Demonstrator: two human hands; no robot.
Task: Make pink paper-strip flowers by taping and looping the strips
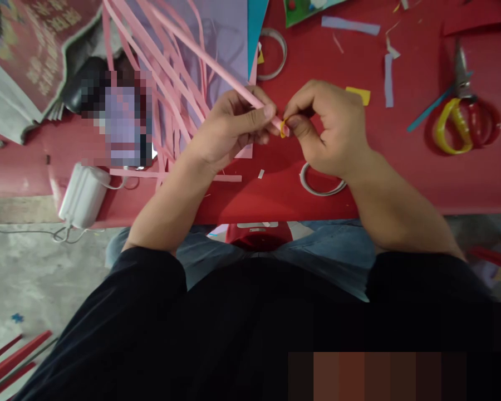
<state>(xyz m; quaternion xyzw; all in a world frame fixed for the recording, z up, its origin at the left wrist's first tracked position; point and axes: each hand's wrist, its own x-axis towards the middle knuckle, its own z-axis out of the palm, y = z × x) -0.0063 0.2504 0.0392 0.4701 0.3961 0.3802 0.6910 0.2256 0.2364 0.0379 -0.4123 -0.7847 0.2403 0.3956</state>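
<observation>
My left hand is closed around a rolled pink paper tube, thumb on top near the tube's lower end. From there the tube slants up to the left, towards many pink paper strips. A thin yellow band circles the open end of the tube; whether it is paper or rubber I cannot tell. My right hand pinches this band between thumb and index finger. Just below the right hand, a roll of tape lies on the red table.
Scissors with yellow and red handles lie at the right. Another tape roll sits behind my hands. Lilac paper lies under the strips. On the left are a white adapter with a cord, a dark mouse-like object and a printed bag.
</observation>
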